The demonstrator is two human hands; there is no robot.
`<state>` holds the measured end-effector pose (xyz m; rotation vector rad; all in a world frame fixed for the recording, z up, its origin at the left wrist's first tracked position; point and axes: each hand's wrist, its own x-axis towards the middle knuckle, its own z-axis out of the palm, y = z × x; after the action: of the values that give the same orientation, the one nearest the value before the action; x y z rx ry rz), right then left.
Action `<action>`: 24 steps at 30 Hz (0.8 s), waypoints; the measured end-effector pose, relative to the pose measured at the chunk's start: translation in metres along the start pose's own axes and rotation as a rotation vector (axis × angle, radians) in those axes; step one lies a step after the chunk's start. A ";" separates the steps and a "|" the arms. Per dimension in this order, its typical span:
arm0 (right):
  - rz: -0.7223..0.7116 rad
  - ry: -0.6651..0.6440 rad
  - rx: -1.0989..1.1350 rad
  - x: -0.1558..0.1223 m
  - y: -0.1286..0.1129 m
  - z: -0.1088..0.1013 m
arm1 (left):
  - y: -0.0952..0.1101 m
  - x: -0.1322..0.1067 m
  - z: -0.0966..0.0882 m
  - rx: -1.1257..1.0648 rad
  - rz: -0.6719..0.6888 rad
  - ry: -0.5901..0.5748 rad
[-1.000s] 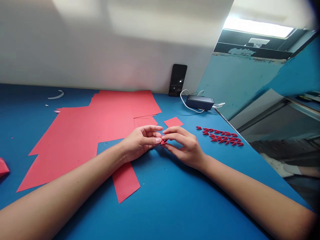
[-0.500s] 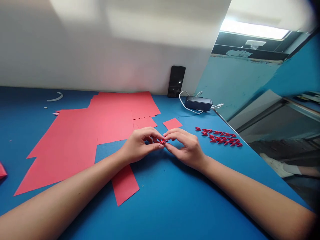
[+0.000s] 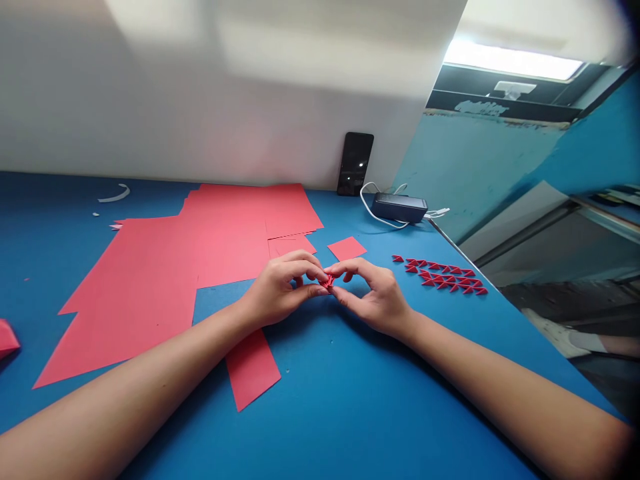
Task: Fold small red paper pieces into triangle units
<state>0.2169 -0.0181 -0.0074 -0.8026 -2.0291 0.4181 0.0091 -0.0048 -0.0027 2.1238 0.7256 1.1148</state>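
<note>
Between my fingertips is a small red folded paper piece (image 3: 329,283), with several pointed pleats showing. My left hand (image 3: 286,287) pinches its left side between thumb and fingers. On its right side, the thumb and forefinger of my right hand (image 3: 374,293) close on the same piece. Both hands are just above the blue table, nearly touching each other. Beyond them lies a red paper square (image 3: 347,249). A red paper strip (image 3: 253,370) is partly covered by my left forearm. Rows of small red folded paper triangles (image 3: 445,275) lie to the right.
Large red paper sheets (image 3: 150,280) overlap across the left of the blue table (image 3: 350,413). A black phone (image 3: 355,163) leans on the white wall, beside a dark box-shaped device (image 3: 400,208) with white cables. A red folded shape (image 3: 7,338) sits at the left edge.
The folded paper piece has been turned between my fingers and shows more of its pleats. My right fingers have shifted slightly on it. The whole view has moved a little.
</note>
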 end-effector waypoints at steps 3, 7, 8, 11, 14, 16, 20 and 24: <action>0.047 -0.027 0.061 0.000 0.000 0.000 | -0.001 0.001 -0.001 0.023 -0.031 -0.002; 0.078 -0.039 0.110 0.000 0.000 0.001 | -0.002 0.001 -0.001 -0.017 -0.044 -0.019; 0.079 -0.026 0.091 -0.001 0.000 0.001 | -0.002 0.001 0.000 -0.044 -0.049 -0.039; 0.053 0.030 -0.032 0.000 0.000 0.001 | -0.003 0.001 0.001 -0.072 -0.048 -0.087; 0.001 0.061 -0.125 0.001 0.000 0.001 | -0.005 0.001 0.000 -0.043 -0.044 -0.095; -0.021 0.076 -0.152 0.002 0.000 0.002 | -0.006 0.001 -0.001 -0.049 -0.046 -0.107; 0.058 0.052 -0.192 0.003 0.002 0.000 | -0.006 0.002 -0.003 -0.157 -0.122 -0.106; 0.097 -0.194 -0.222 0.004 0.003 -0.006 | -0.010 0.003 -0.005 -0.320 -0.222 0.000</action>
<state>0.2213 -0.0133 -0.0033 -1.0330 -2.2503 0.3395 0.0050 0.0052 -0.0060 1.7312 0.7109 1.0338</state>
